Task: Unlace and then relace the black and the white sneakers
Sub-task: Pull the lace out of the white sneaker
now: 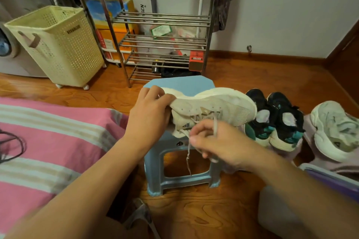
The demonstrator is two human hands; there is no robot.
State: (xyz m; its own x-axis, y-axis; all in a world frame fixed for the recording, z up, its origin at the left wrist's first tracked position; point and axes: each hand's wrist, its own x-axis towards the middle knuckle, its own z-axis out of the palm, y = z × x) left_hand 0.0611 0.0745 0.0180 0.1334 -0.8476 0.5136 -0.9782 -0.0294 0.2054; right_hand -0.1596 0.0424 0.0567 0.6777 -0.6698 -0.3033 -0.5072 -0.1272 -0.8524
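Fingers of my right hand (pixel 215 141) pinch the lace (pixel 188 153) of the white sneaker (pixel 211 106), which my left hand (pixel 149 112) grips, tipped sideways on the blue stool (pixel 180 83). Black sneakers (pixel 275 118) and the other white one (pixel 336 132) wait on the floor beside it, so I judge most work remains.

Lighting: I see warm, dim, even indoor light; soft shadow under the stool (pixel 180 163). Mild sheen on the floor (pixel 252 75). Optics: wide-angle bowing at the edges, rack (pixel 159 17) leaning. Focus: forearms blurred at bottom; right hand (pixel 219 141) slightly smeared.
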